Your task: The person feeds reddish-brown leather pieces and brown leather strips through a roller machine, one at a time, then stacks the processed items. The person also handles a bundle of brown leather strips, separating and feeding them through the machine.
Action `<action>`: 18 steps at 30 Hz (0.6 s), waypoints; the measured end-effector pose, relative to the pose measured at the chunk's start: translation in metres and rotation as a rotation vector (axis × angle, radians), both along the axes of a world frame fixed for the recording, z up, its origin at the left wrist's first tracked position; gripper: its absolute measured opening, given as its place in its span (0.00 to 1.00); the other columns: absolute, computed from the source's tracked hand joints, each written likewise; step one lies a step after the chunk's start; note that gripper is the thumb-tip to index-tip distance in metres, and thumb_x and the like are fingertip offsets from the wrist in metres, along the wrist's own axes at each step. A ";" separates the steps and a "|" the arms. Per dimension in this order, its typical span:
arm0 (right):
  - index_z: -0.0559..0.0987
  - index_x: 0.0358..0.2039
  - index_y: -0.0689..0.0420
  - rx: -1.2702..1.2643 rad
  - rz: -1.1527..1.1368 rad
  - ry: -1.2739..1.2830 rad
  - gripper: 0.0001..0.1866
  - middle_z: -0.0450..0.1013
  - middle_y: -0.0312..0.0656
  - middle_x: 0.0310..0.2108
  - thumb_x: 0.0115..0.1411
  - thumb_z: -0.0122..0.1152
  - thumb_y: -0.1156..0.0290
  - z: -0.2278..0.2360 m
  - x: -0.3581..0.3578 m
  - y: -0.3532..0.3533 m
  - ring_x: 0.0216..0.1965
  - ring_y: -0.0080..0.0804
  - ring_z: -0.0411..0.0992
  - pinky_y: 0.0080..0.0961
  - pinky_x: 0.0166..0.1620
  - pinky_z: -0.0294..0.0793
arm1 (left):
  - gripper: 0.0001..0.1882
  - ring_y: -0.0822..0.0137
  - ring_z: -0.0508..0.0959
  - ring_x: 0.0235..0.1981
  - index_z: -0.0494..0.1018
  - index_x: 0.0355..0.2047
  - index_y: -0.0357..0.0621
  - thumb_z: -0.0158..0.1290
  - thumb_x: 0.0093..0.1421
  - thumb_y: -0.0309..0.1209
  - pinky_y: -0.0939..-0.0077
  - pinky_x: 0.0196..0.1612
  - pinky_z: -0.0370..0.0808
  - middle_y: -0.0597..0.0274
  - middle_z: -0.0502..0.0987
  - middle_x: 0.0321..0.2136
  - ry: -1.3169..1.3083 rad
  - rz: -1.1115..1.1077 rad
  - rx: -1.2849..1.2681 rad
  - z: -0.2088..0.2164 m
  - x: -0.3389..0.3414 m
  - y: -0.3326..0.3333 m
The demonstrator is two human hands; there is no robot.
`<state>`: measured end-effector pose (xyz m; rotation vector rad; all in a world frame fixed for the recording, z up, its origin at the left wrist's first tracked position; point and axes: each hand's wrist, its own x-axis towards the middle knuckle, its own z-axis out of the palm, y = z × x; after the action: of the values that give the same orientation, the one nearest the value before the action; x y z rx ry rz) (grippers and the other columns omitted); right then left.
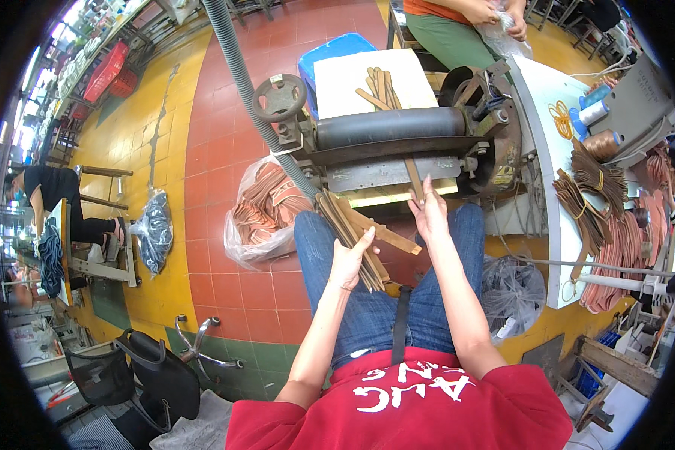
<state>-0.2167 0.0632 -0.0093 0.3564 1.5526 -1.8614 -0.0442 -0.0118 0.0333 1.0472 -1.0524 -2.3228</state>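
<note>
My left hand (349, 261) is closed around a fanned bundle of brown leather strips (343, 225) above my lap. One wider strip (394, 238) juts from the bundle to the right. My right hand (432, 216) pinches the near end of a single leather strip (412, 178) that lies across the metal feed plate (364, 175) of a roller machine. The strip's far end runs under the guard bar, below the dark roller (390, 129), and is hidden there. Beyond the roller, several loose brown strips (382, 88) rest on a pale board (339, 79).
A handwheel (280, 99) and grey hose (236, 64) flank the machine's left. A plastic bag of pinkish pieces (266, 206) stands on the floor. The white table (544, 90) at right bears thread spools (594, 112) and tied strip bundles (600, 180). A co-worker's hands (502, 19) hold clear plastic.
</note>
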 end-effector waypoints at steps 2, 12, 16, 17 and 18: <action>0.56 0.61 0.63 0.091 -0.069 0.061 0.45 0.55 0.51 0.59 0.57 0.51 0.39 0.007 0.008 -0.003 0.67 0.42 0.40 0.40 0.65 0.37 | 0.12 0.74 0.74 0.23 0.71 0.37 0.39 0.59 0.56 0.32 0.81 0.28 0.74 0.62 0.76 0.28 0.017 -0.014 -0.002 0.001 -0.001 0.001; 0.75 0.49 0.59 0.221 0.581 0.722 0.18 0.75 0.44 0.35 0.57 0.60 0.74 0.066 0.072 0.076 0.28 0.27 0.75 0.21 0.30 0.75 | 0.19 0.69 0.77 0.34 0.69 0.45 0.36 0.57 0.58 0.35 0.78 0.34 0.77 0.55 0.77 0.38 -0.013 0.012 0.050 -0.002 -0.017 0.011; 0.78 0.45 0.58 0.416 0.577 1.189 0.16 0.73 0.47 0.36 0.55 0.61 0.76 0.075 0.075 0.073 0.29 0.31 0.74 0.21 0.30 0.74 | 0.18 0.66 0.79 0.34 0.69 0.45 0.35 0.57 0.57 0.32 0.74 0.38 0.78 0.57 0.77 0.36 0.034 0.089 0.162 0.001 -0.022 0.014; 0.78 0.45 0.57 0.438 0.607 1.181 0.16 0.72 0.48 0.36 0.54 0.62 0.77 0.076 0.077 0.073 0.30 0.32 0.75 0.21 0.31 0.74 | 0.17 0.67 0.79 0.33 0.70 0.44 0.35 0.57 0.57 0.31 0.75 0.38 0.78 0.57 0.77 0.35 0.005 0.063 0.121 0.001 -0.021 0.013; 0.76 0.46 0.62 0.400 0.658 1.104 0.17 0.71 0.46 0.40 0.54 0.63 0.76 0.075 0.079 0.074 0.32 0.30 0.74 0.21 0.32 0.75 | 0.16 0.67 0.79 0.33 0.71 0.43 0.35 0.57 0.57 0.30 0.75 0.37 0.79 0.57 0.77 0.34 -0.023 0.035 0.086 0.000 -0.020 0.011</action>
<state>-0.1373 0.1376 0.0660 -1.0822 2.3342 -1.1912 -0.0643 -0.0004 0.0335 1.1180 -0.9430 -2.3514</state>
